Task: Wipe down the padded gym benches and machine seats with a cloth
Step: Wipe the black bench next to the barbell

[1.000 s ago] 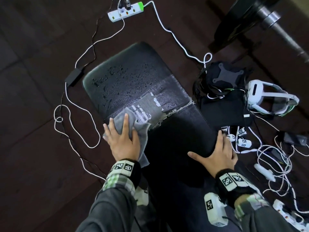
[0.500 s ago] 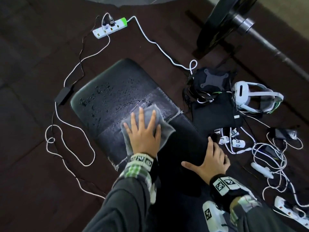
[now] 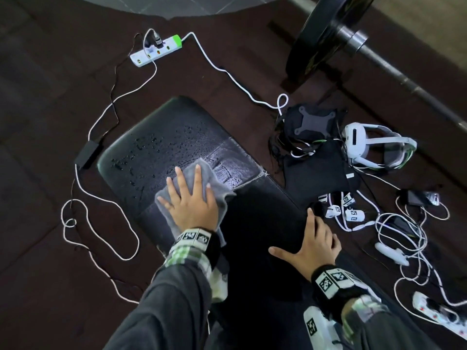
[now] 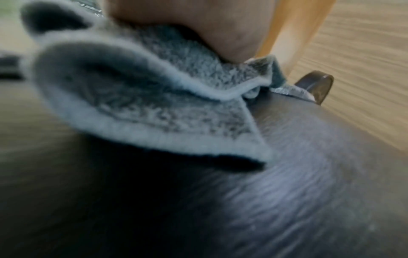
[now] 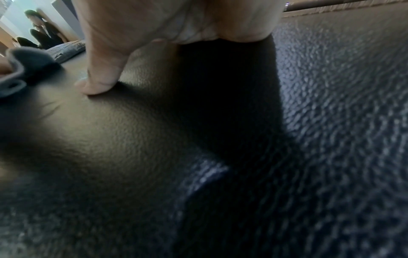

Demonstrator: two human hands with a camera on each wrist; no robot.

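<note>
left hand [image 3: 193, 205] flat on the grey microfibre cloth [image 3: 202, 173], cloth on the black padded vinyl bench [image 3: 161, 137]. right hand [image 3: 312, 245] on the bench's right edge. white power strip [image 3: 156, 50] beyond the bench; white plastic headset [image 3: 374, 146] on the floor to its right, round black weight plate [image 3: 326, 34] behind that.

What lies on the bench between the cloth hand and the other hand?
Only bare black padding of the bench lies between the left hand on the cloth and the right hand, per the head view.
</note>
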